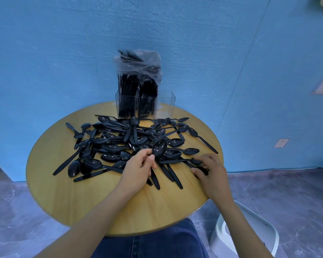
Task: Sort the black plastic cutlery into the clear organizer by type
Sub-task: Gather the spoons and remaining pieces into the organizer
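Blue wall behind, round wooden table (63,192) up front, and black spoons (119,144) lay heaped across its middle. At the far edge stood the clear organizer (164,103): cutlery packed its left and middle sections. The left hand (138,168) pinched one spoon (159,147), bowl raised. The right hand (211,170) curled its fingers round spoon handles at the pile's near right.

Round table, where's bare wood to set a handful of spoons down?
Bare wood on the table lies along the near edge, before both hands, and at the near left rim. The spoon pile crowds the middle up to the organizer.
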